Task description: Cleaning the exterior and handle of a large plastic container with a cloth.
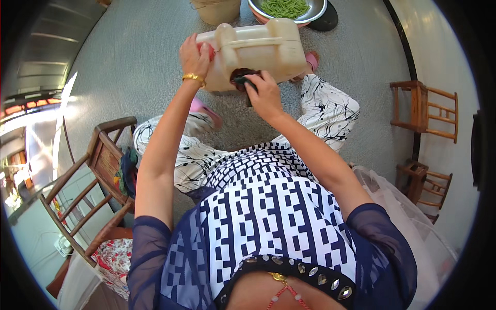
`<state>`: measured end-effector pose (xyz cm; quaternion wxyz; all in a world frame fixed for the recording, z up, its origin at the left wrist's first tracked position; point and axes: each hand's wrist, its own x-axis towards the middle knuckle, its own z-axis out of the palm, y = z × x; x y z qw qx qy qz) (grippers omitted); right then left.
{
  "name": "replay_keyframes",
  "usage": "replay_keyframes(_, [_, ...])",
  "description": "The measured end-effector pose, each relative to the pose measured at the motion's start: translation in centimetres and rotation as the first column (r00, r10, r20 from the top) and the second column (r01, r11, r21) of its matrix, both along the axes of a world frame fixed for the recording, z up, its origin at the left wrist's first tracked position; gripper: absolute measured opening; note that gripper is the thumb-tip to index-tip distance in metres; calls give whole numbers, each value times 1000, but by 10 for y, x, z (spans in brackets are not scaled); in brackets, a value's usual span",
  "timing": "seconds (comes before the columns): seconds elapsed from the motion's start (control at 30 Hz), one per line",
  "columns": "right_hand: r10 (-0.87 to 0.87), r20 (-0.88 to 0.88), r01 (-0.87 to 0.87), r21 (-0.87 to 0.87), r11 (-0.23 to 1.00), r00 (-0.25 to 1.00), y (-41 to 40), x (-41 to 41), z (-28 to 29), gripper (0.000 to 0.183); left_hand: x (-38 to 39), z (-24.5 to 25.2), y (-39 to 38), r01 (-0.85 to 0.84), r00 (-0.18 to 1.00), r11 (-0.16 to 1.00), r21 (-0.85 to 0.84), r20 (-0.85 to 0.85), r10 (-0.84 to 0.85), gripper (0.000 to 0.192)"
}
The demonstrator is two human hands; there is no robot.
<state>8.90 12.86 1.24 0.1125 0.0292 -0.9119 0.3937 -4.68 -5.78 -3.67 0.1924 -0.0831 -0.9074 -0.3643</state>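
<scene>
A large, yellowish plastic jerrycan (259, 54) lies on its side in front of me, between my feet. My left hand (195, 58) grips its red screw cap (206, 51) at the left end. In my right hand (264, 91) is a dark, bunched cloth (245, 80), pressed against the near side of the jerrycan. Part of the cloth is hidden by my fingers.
Beyond the jerrycan stand a beige bucket (217, 11) and a metal basin (318, 11) of green beans (285, 7). A wooden chair (104, 155) is close on my left. Small wooden chairs (420, 104) stand by the right wall.
</scene>
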Motion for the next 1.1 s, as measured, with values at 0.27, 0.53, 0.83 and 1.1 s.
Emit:
replay_keyframes(0.27, [-138, 146, 126, 92, 988, 979, -3, -65, -9, 28, 24, -24, -1, -139, 974, 964, 226, 207, 92, 66])
replay_keyframes(0.53, [110, 235, -166, 234, 958, 966, 9, -37, 8, 24, 38, -22, -7, -157, 969, 949, 273, 229, 94, 73])
replay_keyframes(0.83, [430, 428, 17, -724, 689, 794, -30, 17, 20, 41, 179, 31, 34, -245, 902, 565, 788, 398, -165, 52])
replay_keyframes(1.1, [180, -223, -66, 439, 896, 958, 82, -49, 46, 27, 155, 7, 4, -367, 883, 557, 745, 467, -42, 38])
